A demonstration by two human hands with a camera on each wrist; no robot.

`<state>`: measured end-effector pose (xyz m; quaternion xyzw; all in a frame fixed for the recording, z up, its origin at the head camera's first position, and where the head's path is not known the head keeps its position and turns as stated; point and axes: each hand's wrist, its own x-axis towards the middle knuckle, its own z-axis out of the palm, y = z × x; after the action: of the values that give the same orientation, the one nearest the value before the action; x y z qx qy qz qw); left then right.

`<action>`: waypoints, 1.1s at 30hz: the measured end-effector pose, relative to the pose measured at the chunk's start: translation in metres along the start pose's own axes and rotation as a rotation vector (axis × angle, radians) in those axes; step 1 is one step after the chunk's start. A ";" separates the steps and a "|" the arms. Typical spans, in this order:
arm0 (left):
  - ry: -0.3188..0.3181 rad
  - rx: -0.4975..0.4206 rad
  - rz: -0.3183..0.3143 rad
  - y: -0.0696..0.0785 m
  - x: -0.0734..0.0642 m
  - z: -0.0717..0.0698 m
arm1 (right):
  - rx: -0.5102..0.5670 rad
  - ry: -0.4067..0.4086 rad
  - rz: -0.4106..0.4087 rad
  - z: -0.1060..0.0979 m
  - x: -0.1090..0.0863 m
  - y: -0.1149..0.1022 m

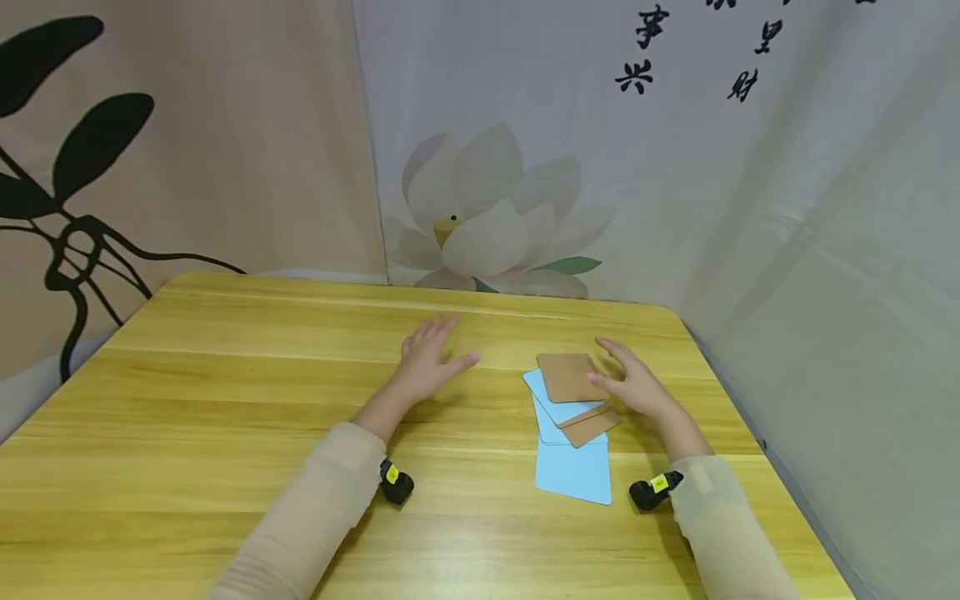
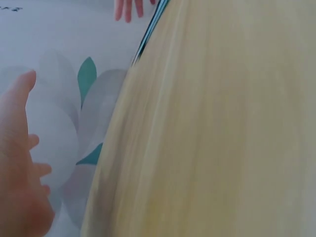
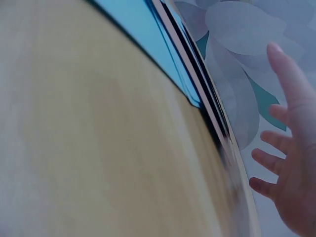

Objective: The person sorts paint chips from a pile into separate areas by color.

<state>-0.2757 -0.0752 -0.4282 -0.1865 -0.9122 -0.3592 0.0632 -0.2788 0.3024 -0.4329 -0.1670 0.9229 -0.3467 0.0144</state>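
Several flat cards or sheets overlap in a loose pile on the right half of the table. On top at the far end lies a brown square card (image 1: 573, 377). A smaller brown piece (image 1: 590, 426) with a line across it rests nearer, over blue sheets (image 1: 573, 472). My right hand (image 1: 635, 382) hovers at the pile's right side, thumb by the brown square; whether it touches cannot be made out. Left of the pile my left hand (image 1: 427, 364) is held over bare wood, fingers spread, holding nothing. In the right wrist view the blue sheets (image 3: 148, 44) show edge-on.
A yellow wood-grain table (image 1: 225, 467) fills the lower view. Behind it hangs a pale curtain (image 1: 495, 100) with a printed lotus and black characters. Each wrist wears a small black camera (image 1: 396, 483). Another curtain (image 1: 847, 250) runs along the table's right edge.
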 end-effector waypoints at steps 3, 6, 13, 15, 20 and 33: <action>0.002 -0.026 0.007 0.003 0.003 0.008 | 0.027 -0.017 0.022 0.001 -0.001 0.002; 0.004 -0.071 0.016 0.008 0.005 0.016 | 0.057 -0.036 0.044 0.001 -0.002 0.005; 0.010 -0.150 0.028 0.015 0.010 0.037 | 0.118 -0.068 0.049 -0.002 -0.007 -0.004; 0.007 -0.164 0.023 0.017 0.011 0.043 | 0.133 -0.075 0.051 -0.004 -0.009 -0.012; -0.003 -0.191 0.016 0.023 0.014 0.055 | 0.144 -0.081 0.056 -0.007 -0.014 -0.025; -0.019 -0.222 0.007 0.042 0.025 0.081 | 0.149 -0.101 0.037 -0.002 -0.006 -0.011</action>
<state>-0.2806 0.0155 -0.4549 -0.1988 -0.8667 -0.4562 0.0347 -0.2700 0.2980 -0.4245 -0.1657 0.8956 -0.4051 0.0797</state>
